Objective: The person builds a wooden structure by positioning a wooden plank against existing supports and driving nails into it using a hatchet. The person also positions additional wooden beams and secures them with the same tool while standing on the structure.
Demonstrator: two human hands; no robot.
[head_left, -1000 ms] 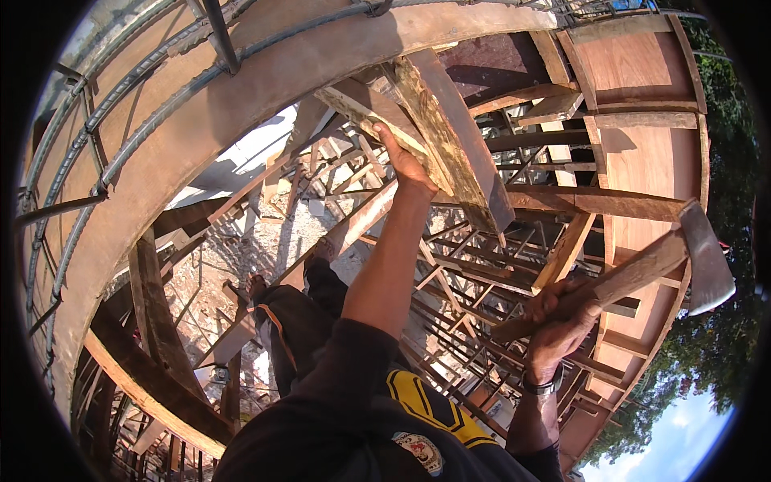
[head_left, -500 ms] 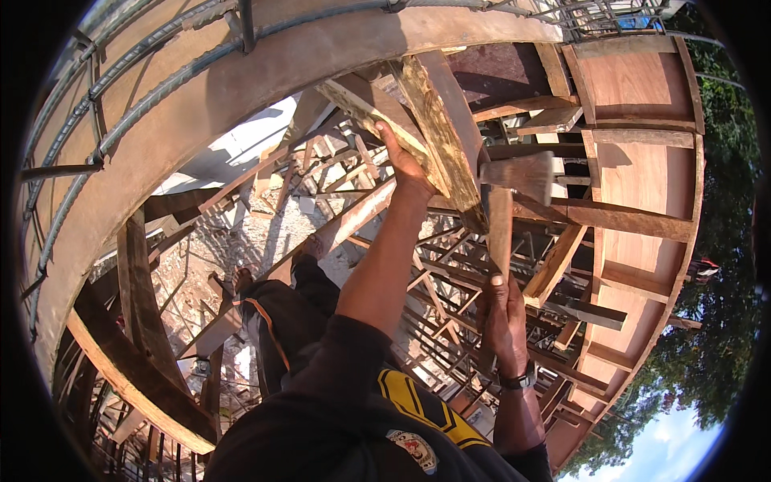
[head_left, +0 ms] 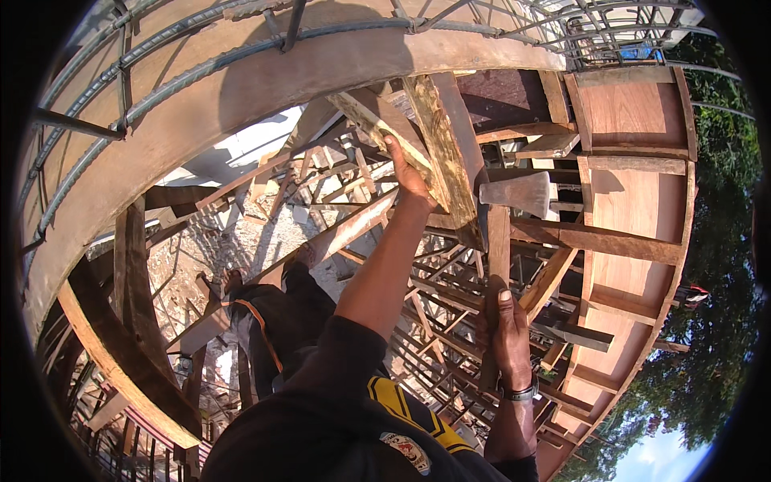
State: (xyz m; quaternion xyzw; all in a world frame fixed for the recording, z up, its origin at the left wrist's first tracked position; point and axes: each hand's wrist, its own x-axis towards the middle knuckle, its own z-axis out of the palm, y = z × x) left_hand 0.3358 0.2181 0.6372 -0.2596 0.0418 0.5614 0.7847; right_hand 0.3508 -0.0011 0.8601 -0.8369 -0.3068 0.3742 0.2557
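My left hand [head_left: 411,177] grips a short, pale, rough-edged piece of timber [head_left: 364,120], which lies alongside a larger beam [head_left: 446,153] with a splintery yellowish face and a darker side. In my right hand [head_left: 507,337] is a hatchet: its wooden handle [head_left: 498,245] stands nearly upright in the picture, and its broad metal head [head_left: 518,193] is at the right side of the beam's lower part. I cannot tell whether the blade touches the wood.
A curved formwork beam [head_left: 241,88] carries steel rebar [head_left: 161,88] above and left. Plywood panels [head_left: 630,209] curve along the right, with trees beyond. Below are crossing timbers, rubble ground [head_left: 193,265] far down, and my feet on a plank [head_left: 337,233].
The hatchet has swung leftward from the right side to beside the beam, its handle turning upright. My left hand still grips the pale timber. The whole view has shifted slightly downward.
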